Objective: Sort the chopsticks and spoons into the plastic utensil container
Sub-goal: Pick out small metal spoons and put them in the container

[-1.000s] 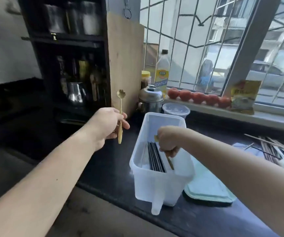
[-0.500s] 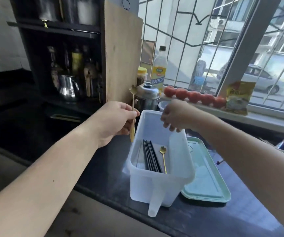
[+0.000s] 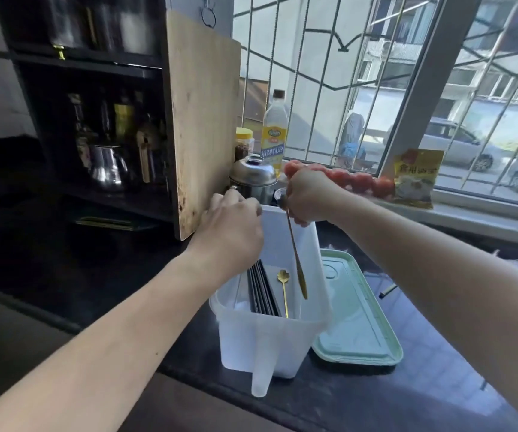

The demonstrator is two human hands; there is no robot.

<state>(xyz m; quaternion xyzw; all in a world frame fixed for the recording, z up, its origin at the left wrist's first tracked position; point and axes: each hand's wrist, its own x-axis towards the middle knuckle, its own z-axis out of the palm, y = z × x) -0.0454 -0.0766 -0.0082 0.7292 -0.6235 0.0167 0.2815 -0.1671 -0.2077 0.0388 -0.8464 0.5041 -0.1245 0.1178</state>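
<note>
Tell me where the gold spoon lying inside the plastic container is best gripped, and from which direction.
Judging by its pose, pinch the gold spoon on its thin handle just below the flower-shaped bowl, coming straight down through the container's open top. It lies flat on the bottom, close beside the dark chopsticks, with walls all round, so the sides are closed off.

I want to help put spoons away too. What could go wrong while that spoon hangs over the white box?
1. The right hand pinches the gold spoon only near its bowl end, so it may swing and drop crookedly, perhaps onto the other gold spoon or the dark chopsticks.
2. The white container stands near the counter's front edge; a bump from the left hand at its rim might push it off.
</note>
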